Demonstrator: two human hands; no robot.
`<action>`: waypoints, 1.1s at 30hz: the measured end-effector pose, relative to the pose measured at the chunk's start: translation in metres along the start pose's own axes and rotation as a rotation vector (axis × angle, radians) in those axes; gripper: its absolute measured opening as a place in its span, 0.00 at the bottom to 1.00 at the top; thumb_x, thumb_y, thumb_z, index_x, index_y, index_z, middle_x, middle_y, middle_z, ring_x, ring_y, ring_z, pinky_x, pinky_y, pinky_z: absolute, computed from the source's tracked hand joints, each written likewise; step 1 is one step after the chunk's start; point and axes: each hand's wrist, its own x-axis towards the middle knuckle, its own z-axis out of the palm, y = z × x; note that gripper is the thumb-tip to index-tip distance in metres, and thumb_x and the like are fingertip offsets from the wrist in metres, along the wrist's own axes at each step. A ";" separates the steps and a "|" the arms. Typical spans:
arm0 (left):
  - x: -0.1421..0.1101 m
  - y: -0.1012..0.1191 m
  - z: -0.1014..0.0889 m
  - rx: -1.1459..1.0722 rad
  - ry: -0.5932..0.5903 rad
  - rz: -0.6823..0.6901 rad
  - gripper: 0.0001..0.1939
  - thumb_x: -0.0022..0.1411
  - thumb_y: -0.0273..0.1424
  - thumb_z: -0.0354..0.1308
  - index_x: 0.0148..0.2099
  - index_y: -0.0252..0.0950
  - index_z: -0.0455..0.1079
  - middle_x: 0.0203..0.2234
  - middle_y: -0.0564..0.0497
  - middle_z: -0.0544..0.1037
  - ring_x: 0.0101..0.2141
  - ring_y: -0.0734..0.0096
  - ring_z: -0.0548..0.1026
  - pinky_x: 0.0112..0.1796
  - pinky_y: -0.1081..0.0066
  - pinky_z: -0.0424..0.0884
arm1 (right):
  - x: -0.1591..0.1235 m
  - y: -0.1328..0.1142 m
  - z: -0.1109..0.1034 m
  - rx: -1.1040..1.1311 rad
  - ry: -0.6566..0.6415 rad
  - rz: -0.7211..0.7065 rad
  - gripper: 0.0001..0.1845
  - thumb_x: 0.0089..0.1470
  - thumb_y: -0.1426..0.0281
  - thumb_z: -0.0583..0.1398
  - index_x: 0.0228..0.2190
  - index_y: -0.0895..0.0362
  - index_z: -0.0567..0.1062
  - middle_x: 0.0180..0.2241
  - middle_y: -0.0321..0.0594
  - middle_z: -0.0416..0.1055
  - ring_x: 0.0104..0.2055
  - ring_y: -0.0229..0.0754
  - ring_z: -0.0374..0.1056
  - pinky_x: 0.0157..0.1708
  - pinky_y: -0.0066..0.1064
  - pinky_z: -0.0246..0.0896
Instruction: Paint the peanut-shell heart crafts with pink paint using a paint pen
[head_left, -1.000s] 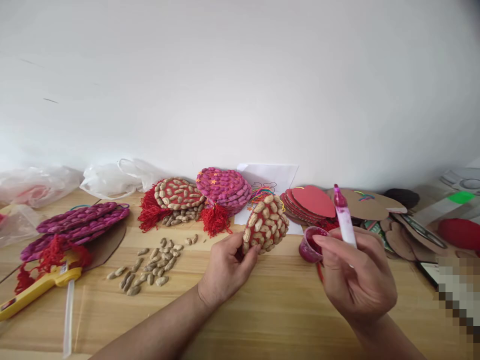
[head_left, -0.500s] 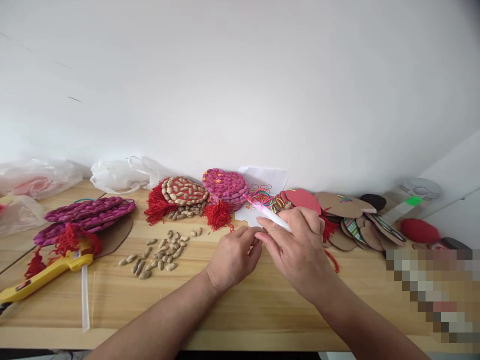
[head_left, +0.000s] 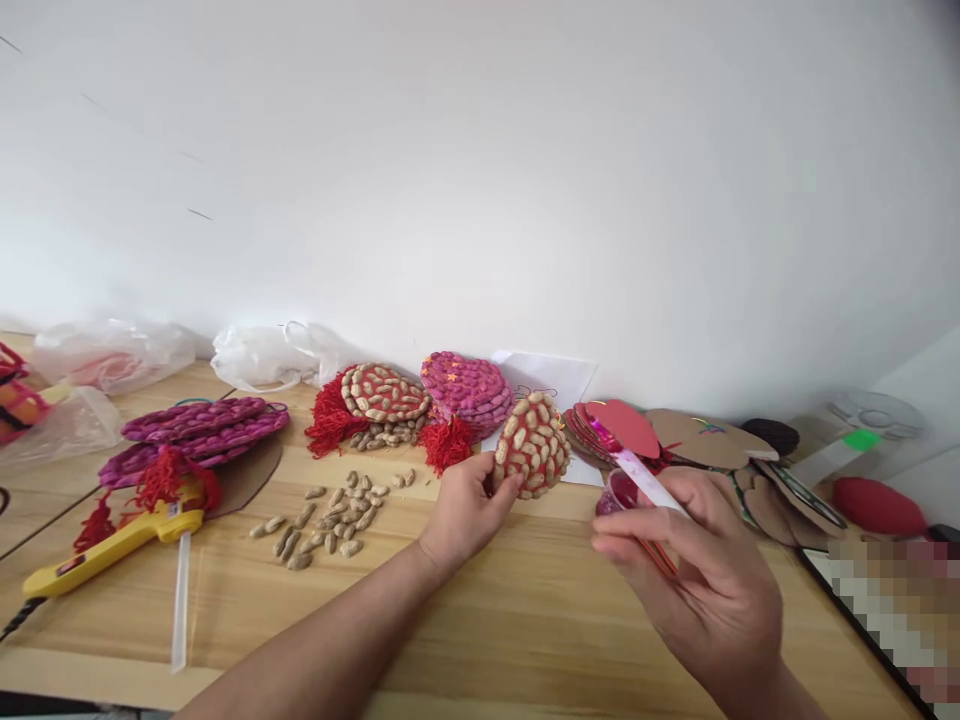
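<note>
My left hand (head_left: pixel 469 510) is closed on the edge of a red disc covered with peanuts (head_left: pixel 533 447), held upright above the table. My right hand (head_left: pixel 697 570) grips a paintbrush (head_left: pixel 646 482) with a white handle and a pink-stained tip pointing up and left. A small clear cup with purple paint (head_left: pixel 619 494) shows just behind the right fingertips; whether the fingers hold it, I cannot tell. Loose peanuts (head_left: pixel 330 522) lie on the table left of my left hand.
A yellow hot glue gun (head_left: pixel 112 555) lies at left beside purple peanut-covered discs (head_left: pixel 202 432) with red tassels. At the back stand plastic bags (head_left: pixel 259 357), a natural peanut disc (head_left: pixel 385 391) and a pink one (head_left: pixel 465 388). Cardboard pieces (head_left: pixel 705 437) are stacked at right.
My hands, close together before, have moved apart. The peanut disc now shows upright in my left hand. My right hand has moved right with the paintbrush, beside the paint cup. The view has shifted slightly.
</note>
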 end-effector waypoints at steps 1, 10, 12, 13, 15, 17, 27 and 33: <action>0.002 -0.002 0.001 -0.097 -0.013 -0.055 0.15 0.64 0.40 0.59 0.28 0.39 0.64 0.19 0.55 0.69 0.22 0.72 0.67 0.24 0.73 0.60 | -0.003 0.005 -0.006 0.020 -0.032 0.014 0.03 0.59 0.70 0.66 0.37 0.52 0.80 0.35 0.40 0.70 0.40 0.46 0.64 0.40 0.40 0.57; -0.001 0.001 0.007 -0.480 -0.134 -0.339 0.23 0.54 0.51 0.69 0.33 0.34 0.72 0.17 0.53 0.75 0.18 0.72 0.71 0.21 0.73 0.69 | 0.004 0.034 -0.032 0.049 0.127 0.229 0.09 0.61 0.73 0.62 0.42 0.50 0.79 0.35 0.38 0.75 0.36 0.42 0.69 0.38 0.37 0.61; -0.003 0.000 0.008 -0.479 -0.148 -0.361 0.24 0.54 0.51 0.69 0.33 0.34 0.72 0.17 0.53 0.75 0.18 0.73 0.71 0.21 0.74 0.68 | 0.007 0.042 -0.033 0.035 0.189 0.303 0.09 0.63 0.71 0.61 0.44 0.50 0.79 0.35 0.37 0.77 0.35 0.41 0.72 0.37 0.35 0.64; -0.004 -0.001 0.009 -0.474 -0.151 -0.376 0.24 0.55 0.51 0.69 0.34 0.33 0.72 0.17 0.53 0.75 0.18 0.74 0.70 0.21 0.75 0.67 | 0.007 0.047 -0.033 0.035 0.220 0.341 0.10 0.64 0.70 0.61 0.45 0.50 0.79 0.34 0.37 0.77 0.34 0.40 0.72 0.36 0.35 0.65; -0.005 -0.004 0.009 -0.457 -0.151 -0.410 0.24 0.56 0.50 0.69 0.35 0.33 0.72 0.17 0.53 0.75 0.18 0.75 0.70 0.21 0.75 0.66 | 0.006 0.056 -0.032 0.043 0.279 0.401 0.12 0.66 0.67 0.59 0.48 0.49 0.79 0.29 0.35 0.75 0.29 0.39 0.71 0.32 0.34 0.65; -0.007 -0.005 0.009 -0.427 -0.155 -0.443 0.24 0.55 0.50 0.69 0.35 0.33 0.73 0.17 0.54 0.75 0.18 0.74 0.70 0.20 0.76 0.65 | 0.003 0.064 -0.032 0.023 0.324 0.417 0.14 0.67 0.65 0.59 0.50 0.49 0.79 0.25 0.34 0.72 0.26 0.38 0.68 0.28 0.33 0.63; -0.015 0.016 0.012 -0.323 -0.044 -0.489 0.17 0.54 0.47 0.70 0.32 0.38 0.77 0.15 0.54 0.73 0.18 0.73 0.67 0.22 0.75 0.65 | -0.005 0.081 -0.032 0.104 0.297 0.543 0.14 0.67 0.64 0.57 0.48 0.52 0.79 0.22 0.33 0.69 0.23 0.37 0.65 0.25 0.32 0.60; -0.016 0.010 0.009 -0.308 -0.054 -0.547 0.17 0.53 0.47 0.71 0.33 0.39 0.78 0.18 0.53 0.75 0.19 0.72 0.68 0.22 0.74 0.65 | -0.008 0.085 -0.037 -0.008 0.185 0.530 0.10 0.65 0.63 0.60 0.39 0.51 0.82 0.28 0.36 0.77 0.28 0.38 0.70 0.29 0.31 0.63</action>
